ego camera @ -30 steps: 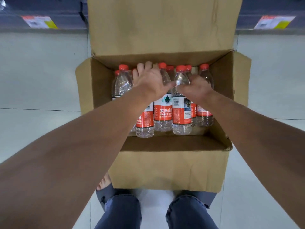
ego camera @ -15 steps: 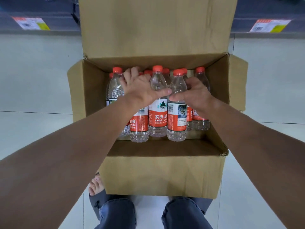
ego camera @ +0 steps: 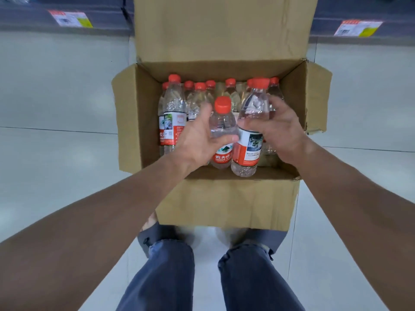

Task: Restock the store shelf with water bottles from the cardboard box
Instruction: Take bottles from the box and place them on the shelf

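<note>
Over the open box (ego camera: 224, 207) on the floor, both bare forearms reach forward and inward from the lower corners, so that the hands meet above its near half. Left hand (ego camera: 197, 142) is turned palm inward, its thumb laid across the front of the left bottle (ego camera: 222, 122) and its fingers curled round the far side, gripping the clear part above the label. Right hand (ego camera: 283, 131) mirrors it, fingers wrapped round the shoulder of the right bottle (ego camera: 251, 131), thumb on the near side. This bottle leans slightly left at the base, and its cap sits higher than the other's. The two held bottles touch side by side, their bases just inside the near wall. Behind them more bottles (ego camera: 175, 113) stand upright in the box; eight red caps show, two partly hidden, making ten bottles in all. The rear flap stands up in front of the shelf (ego camera: 350, 10), whose edge carries two price tags (ego camera: 69, 19). Two legs in jeans (ego camera: 164, 277) stand just before the box.
</note>
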### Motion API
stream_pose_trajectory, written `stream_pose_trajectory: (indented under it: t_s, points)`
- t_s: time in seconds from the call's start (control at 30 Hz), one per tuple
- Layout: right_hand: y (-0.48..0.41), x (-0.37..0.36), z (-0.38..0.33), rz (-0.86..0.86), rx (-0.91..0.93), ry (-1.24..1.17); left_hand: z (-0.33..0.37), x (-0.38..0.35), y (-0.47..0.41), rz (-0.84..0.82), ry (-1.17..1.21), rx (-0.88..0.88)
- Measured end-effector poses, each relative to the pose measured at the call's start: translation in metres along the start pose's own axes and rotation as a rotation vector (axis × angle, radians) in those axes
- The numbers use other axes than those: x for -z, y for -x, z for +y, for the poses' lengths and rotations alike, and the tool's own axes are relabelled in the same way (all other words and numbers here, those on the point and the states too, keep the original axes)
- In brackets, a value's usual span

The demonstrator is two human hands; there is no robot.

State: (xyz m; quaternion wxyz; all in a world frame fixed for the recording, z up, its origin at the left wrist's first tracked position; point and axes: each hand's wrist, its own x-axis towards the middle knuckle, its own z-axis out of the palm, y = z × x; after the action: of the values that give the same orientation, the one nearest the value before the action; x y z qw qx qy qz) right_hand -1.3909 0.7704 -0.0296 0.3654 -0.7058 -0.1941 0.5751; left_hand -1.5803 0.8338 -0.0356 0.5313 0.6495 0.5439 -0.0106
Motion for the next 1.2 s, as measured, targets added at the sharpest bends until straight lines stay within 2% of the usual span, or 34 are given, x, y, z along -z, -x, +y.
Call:
stream_pose_trajectory:
  t_s: [0.1, 0.23, 0.53, 0.77, 0.93, 1.2]
  points:
    - [0.031, -0.005, -0.031, 0.052, 0.074, 0.002, 0.021, 0.022, 0.028, 0.052, 0.116, -0.063]
    - [0.082, -0.015, -0.101, 0.046, 0.136, -0.01, 0.074, 0.09, 0.07, 0.146, 0.237, -0.146]
    - [0.246, -0.055, -0.351, 0.016, 0.385, 0.114, 0.234, 0.3, 0.224, 0.224, 0.21, -0.365]
    - [0.405, -0.112, -0.522, 0.063, 0.59, 0.163, 0.334, 0.449, 0.382, 0.443, 0.33, -0.467]
    - [0.512, -0.157, -0.61, -0.024, 0.714, 0.191, 0.37, 0.534, 0.485, 0.531, 0.382, -0.518]
    - [0.63, -0.225, -0.679, -0.168, 0.887, 0.214, 0.382, 0.622, 0.638, 0.685, 0.402, -0.59]
